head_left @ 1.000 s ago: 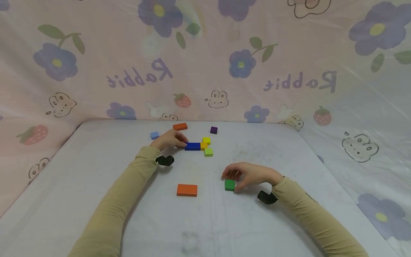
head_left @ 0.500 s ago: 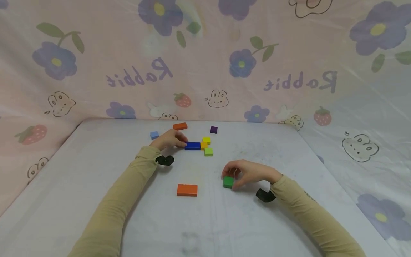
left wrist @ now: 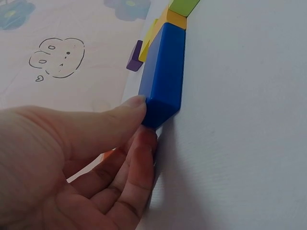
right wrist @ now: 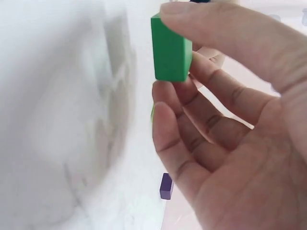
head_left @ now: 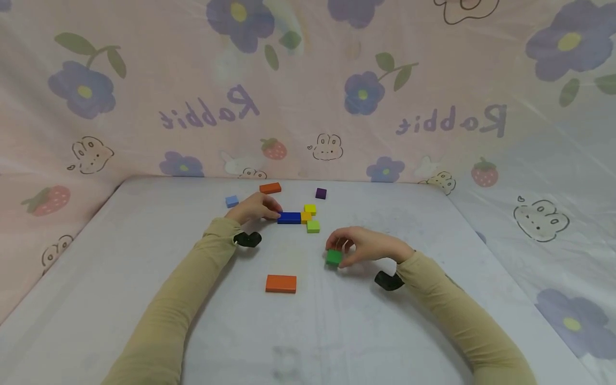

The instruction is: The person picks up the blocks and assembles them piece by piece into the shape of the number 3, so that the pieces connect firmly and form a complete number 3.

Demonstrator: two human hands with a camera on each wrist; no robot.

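My left hand [head_left: 257, 208] holds the near-left end of a long blue block [head_left: 289, 218], thumb at one edge and a fingertip at the end face, as the left wrist view shows. At the blue block's right end sits an orange-yellow block [head_left: 306, 218], with a yellow block [head_left: 310, 209] behind it and a lime green block [head_left: 313, 227] in front. My right hand [head_left: 368, 246] pinches a green block [right wrist: 170, 50] between thumb and fingertips. In the right wrist view the green block is raised off the white table, a shadow beside it.
A flat orange-red block [head_left: 281, 284] lies on the white table [head_left: 231, 331] nearer to me. Toward the back are another orange-red block [head_left: 270, 188], a light blue block [head_left: 232, 201] and a dark purple block [head_left: 321, 193]. A patterned curtain [head_left: 298, 80] hangs behind.
My right hand has gripped the green block and carried it up, away from me and to the left. The left hand and the blue block have stayed in place.
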